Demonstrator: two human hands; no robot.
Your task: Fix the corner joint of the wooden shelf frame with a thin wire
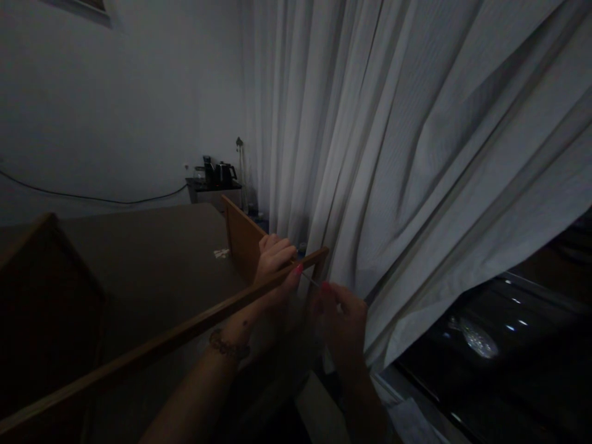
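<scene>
A long wooden rail [194, 325] runs from the lower left to a corner at the middle, where it meets a wooden side panel [245, 229]. My left hand [276, 256] is wrapped around the rail near that corner, its thumb on the near side and its fingers over the far side. My right hand [345, 311], fingers pinched, holds a thin metal rod [311, 280], like a hex key. The rod's far end meets the rail beside my left thumb. Dim light hides the exact contact. A beaded bracelet [229, 346] is on my left wrist.
Long white curtains [398, 154] hang close on the right. Left of my hands, a brown surface [161, 246] bears small pale pieces [221, 253] near the panel. Another dark wooden panel [50, 308] stands at left. A kettle [224, 174] sits on a far cabinet [215, 196].
</scene>
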